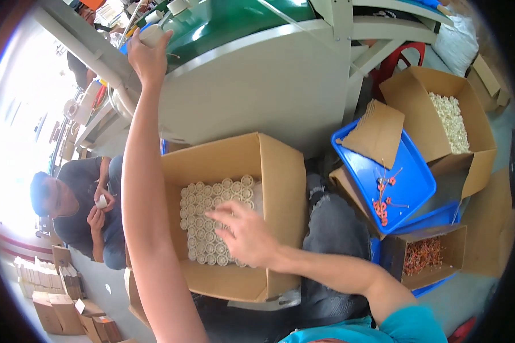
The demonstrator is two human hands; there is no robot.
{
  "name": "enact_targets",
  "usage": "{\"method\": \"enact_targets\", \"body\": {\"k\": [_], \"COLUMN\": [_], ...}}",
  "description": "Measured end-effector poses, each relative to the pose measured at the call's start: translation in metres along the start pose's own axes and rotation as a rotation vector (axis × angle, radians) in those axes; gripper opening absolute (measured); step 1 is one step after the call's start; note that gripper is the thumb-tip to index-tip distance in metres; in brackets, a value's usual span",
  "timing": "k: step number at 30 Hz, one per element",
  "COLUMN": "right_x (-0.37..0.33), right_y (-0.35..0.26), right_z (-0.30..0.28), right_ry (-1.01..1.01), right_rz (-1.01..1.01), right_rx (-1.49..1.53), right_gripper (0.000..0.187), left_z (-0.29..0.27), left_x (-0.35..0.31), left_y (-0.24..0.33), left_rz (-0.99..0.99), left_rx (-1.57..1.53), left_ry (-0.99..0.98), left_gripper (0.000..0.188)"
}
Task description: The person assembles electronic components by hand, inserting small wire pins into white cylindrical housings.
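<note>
My left hand [149, 60] is stretched far out to the upper left, by the edge of the green conveyor belt [234, 26]. Its fingers are wrapped round a white round plastic part [151, 35]. In front of me stands an open cardboard box [283, 211], and rows of white round plastic parts [203, 226] fill its bottom. My right hand [243, 234] hovers over these parts with its thumb and fingers apart. Nothing shows between them, and the hand hides some of the parts beneath.
On the right lies a blue tray [409, 177] with red-and-orange wired pieces and a cardboard flap. Beyond it is a carton [409, 94] of small pale parts; below, a smaller box [455, 251] of wired pieces. Another person [77, 208] sits at left, holding a white part.
</note>
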State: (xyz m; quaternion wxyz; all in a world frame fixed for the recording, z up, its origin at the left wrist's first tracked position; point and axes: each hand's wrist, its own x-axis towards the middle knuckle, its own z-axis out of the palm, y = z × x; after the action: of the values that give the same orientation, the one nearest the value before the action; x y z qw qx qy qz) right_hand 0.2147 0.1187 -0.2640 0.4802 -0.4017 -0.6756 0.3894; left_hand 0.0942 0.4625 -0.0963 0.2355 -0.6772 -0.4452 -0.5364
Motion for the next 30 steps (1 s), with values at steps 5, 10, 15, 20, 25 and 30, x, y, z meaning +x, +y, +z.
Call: {"method": "enact_targets", "body": {"k": [5, 10, 15, 20, 25, 30], "right_x": [-0.002, -0.006, -0.008, -0.019, -0.024, -0.019], "right_y": [-0.002, -0.009, -0.007, -0.011, -0.005, -0.009], "right_z": [0.000, 0.002, -0.012, -0.002, 0.010, 0.019], "right_ry": [-0.073, -0.109, -0.167, -0.265, -0.305, -0.328], "right_rz": [0.077, 0.035, -0.096, -0.146, -0.150, -0.154], "right_rx": [0.082, 0.129, 0.145, 0.158, 0.052, 0.016], "right_gripper": [0.037, 0.034, 0.025, 0.025, 0.024, 0.025], "left_z": [0.047, 0.035, -0.030, -0.049, -0.044, -0.028], "left_x": [-0.001, 0.021, -0.167, -0.420, -0.515, -0.538], "left_y": [-0.026, -0.045, 0.028, 0.005, -0.003, 0.028], "left_rz": [-0.089, 0.280, 0.277, -0.090, 0.031, 0.093], "left_rx": [0.031, 0.240, -0.173, -0.022, -0.064, -0.002], "left_ry": [-0.105, -0.046, 0.300, -0.910, -1.396, -1.591], "left_gripper": [0.092, 0.088, 0.042, 0.052, 0.067, 0.081]}}
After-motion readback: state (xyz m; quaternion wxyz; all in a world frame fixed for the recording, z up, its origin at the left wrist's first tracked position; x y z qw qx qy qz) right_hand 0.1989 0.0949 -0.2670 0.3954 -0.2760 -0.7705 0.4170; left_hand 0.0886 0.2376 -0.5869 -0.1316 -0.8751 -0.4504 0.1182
